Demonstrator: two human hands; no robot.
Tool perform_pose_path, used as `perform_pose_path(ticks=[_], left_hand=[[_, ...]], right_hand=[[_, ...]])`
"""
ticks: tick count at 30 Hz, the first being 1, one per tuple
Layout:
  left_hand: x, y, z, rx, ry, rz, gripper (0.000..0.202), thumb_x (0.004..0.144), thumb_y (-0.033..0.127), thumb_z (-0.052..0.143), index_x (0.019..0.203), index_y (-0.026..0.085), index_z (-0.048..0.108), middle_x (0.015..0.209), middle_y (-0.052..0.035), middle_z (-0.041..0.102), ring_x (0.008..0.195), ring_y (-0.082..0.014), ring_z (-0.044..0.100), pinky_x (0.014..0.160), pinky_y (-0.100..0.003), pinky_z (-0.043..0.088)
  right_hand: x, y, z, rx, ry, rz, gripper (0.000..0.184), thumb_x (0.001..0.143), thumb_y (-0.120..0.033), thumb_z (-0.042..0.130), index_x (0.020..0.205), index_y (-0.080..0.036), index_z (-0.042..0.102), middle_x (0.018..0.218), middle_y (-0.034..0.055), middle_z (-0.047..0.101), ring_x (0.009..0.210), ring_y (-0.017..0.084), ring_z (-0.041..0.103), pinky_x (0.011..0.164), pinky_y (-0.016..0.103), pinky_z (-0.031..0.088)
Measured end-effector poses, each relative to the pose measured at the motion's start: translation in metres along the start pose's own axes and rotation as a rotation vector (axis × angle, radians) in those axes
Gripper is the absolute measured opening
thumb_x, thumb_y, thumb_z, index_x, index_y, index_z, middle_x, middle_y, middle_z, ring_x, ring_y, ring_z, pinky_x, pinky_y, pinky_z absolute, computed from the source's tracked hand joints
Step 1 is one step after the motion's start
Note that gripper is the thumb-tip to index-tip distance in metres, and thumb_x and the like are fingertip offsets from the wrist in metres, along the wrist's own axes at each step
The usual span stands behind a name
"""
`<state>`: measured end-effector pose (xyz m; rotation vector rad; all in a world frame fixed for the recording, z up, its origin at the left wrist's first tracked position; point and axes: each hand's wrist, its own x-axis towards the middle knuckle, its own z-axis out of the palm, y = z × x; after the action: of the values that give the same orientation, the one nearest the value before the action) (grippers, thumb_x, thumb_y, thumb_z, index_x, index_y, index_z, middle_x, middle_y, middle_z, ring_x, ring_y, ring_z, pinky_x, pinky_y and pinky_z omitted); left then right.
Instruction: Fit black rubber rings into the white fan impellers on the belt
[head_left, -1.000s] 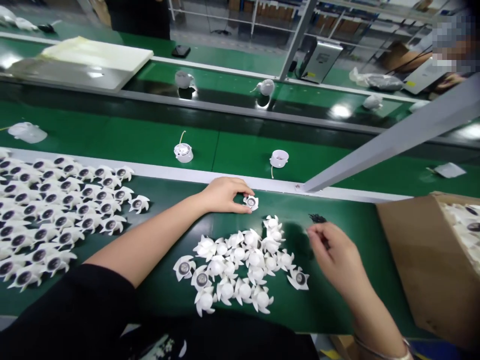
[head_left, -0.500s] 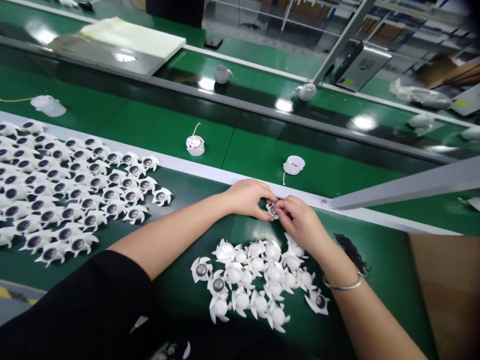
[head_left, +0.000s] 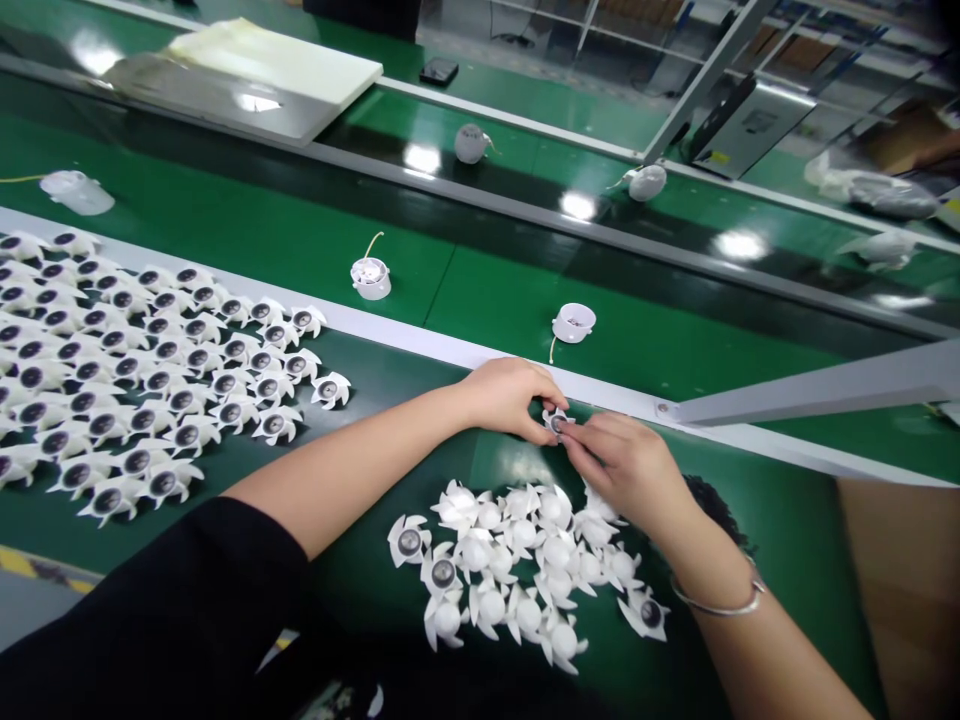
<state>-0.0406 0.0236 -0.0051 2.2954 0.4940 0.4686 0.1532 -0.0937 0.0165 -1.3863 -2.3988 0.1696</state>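
My left hand (head_left: 517, 400) pinches a small white fan impeller (head_left: 556, 421) between thumb and fingers, its dark hub facing up, just above the bench by the white rail. My right hand (head_left: 619, 455) has thumb and fingertips pressed together at the impeller's hub; whatever they may hold is hidden. Below both hands lies a loose heap of white impellers (head_left: 525, 560), most with domed caps up and a few showing dark hubs. Beside my right wrist is a pile of tiny black pieces (head_left: 709, 505), partly covered by the arm.
Rows of impellers (head_left: 150, 370), hubs up, cover the bench at left. Beyond the white rail (head_left: 420, 345), white round housings (head_left: 574, 322) with short wires lie on a green conveyor (head_left: 262, 235). A metal post (head_left: 825, 385) slants in at right, above a cardboard box (head_left: 900, 570).
My right hand has drawn slightly right, showing more of the impeller in my left hand. On the near conveyor the housings have shifted left; those on the far line have shifted right.
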Motion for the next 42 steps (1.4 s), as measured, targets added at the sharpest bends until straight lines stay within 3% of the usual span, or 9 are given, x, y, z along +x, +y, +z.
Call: perform_pose_path(ticks=[7,11,14,17,21,25,29,35,42], left_hand=[[-0.001,0.000,0.000,0.009,0.014,0.023,0.036,0.067,0.040,0.079,0.098,0.024,0.075,0.094,0.0027,0.072,0.082,-0.0152,0.064,0.068,-0.026,0.043],[-0.001,0.000,-0.001,0.013,-0.006,0.015,0.040,0.068,0.043,0.080,0.103,0.024,0.074,0.095,0.0027,0.072,0.083,-0.0149,0.064,0.069,-0.027,0.043],[-0.002,0.001,-0.002,0.009,-0.017,-0.001,0.041,0.068,0.041,0.080,0.104,0.023,0.074,0.096,0.0019,0.072,0.083,-0.0156,0.065,0.067,-0.026,0.043],[-0.003,0.002,-0.003,0.008,-0.015,0.005,0.040,0.069,0.040,0.080,0.104,0.023,0.074,0.097,0.0012,0.072,0.085,-0.0172,0.066,0.067,-0.026,0.045],[-0.005,0.003,-0.004,0.015,-0.008,0.012,0.040,0.069,0.036,0.079,0.106,0.023,0.074,0.102,-0.0001,0.072,0.088,-0.0184,0.066,0.071,-0.027,0.046],[-0.004,0.002,-0.002,0.014,0.000,0.016,0.041,0.069,0.037,0.080,0.106,0.022,0.074,0.101,-0.0001,0.073,0.089,-0.0186,0.066,0.070,-0.026,0.046],[-0.002,0.001,-0.001,-0.002,-0.001,0.015,0.040,0.069,0.037,0.079,0.106,0.023,0.074,0.100,0.0000,0.073,0.086,-0.0178,0.066,0.070,-0.026,0.046],[-0.002,0.004,-0.005,-0.121,-0.020,-0.043,0.052,0.071,0.044,0.079,0.117,0.022,0.068,0.105,-0.0009,0.071,0.061,-0.0090,0.057,0.060,-0.024,0.044],[0.002,-0.002,-0.005,-0.393,0.089,-0.186,0.045,0.085,0.047,0.066,0.120,0.018,0.064,0.097,-0.0032,0.067,0.058,-0.0053,0.052,0.059,-0.020,0.043]], right_hand=[[-0.001,-0.005,-0.014,-0.191,-0.049,-0.102,0.023,0.096,-0.024,0.053,0.106,-0.015,0.071,0.072,0.0045,0.064,0.067,0.018,0.057,0.065,0.035,0.039],[0.029,0.017,-0.023,0.009,0.114,0.119,0.021,0.096,-0.022,0.049,0.096,-0.019,0.070,0.084,0.0068,0.067,0.079,0.020,0.062,0.073,0.035,0.046],[0.070,0.039,-0.012,-0.036,0.188,0.200,0.036,0.088,-0.014,0.051,0.122,-0.016,0.063,0.112,0.0154,0.063,0.107,0.029,0.059,0.090,0.044,0.048],[0.112,0.054,0.006,-0.170,0.052,0.124,0.069,0.077,-0.001,0.050,0.143,-0.019,0.046,0.144,0.0199,0.042,0.129,0.038,0.044,0.097,0.056,0.043],[0.137,0.056,0.009,-0.230,-0.154,0.092,0.059,0.075,0.003,0.046,0.128,-0.020,0.057,0.133,0.0181,0.051,0.101,0.030,0.060,0.079,0.042,0.049],[0.103,0.047,-0.013,-0.163,0.100,0.207,0.041,0.074,-0.010,0.061,0.115,-0.014,0.056,0.113,0.0152,0.056,0.090,0.026,0.060,0.070,0.035,0.047],[0.040,0.027,-0.030,0.106,0.378,0.461,0.046,0.082,-0.034,0.067,0.123,-0.020,0.052,0.108,0.0102,0.059,0.089,0.025,0.060,0.074,0.037,0.049],[-0.019,0.002,-0.018,0.624,0.443,0.602,0.032,0.085,-0.032,0.063,0.114,-0.025,0.050,0.100,0.0073,0.062,0.083,0.022,0.062,0.069,0.035,0.051],[-0.023,-0.002,-0.015,0.656,0.424,0.562,0.023,0.084,-0.028,0.068,0.105,-0.024,0.060,0.112,0.0082,0.062,0.097,0.024,0.064,0.081,0.038,0.054]])
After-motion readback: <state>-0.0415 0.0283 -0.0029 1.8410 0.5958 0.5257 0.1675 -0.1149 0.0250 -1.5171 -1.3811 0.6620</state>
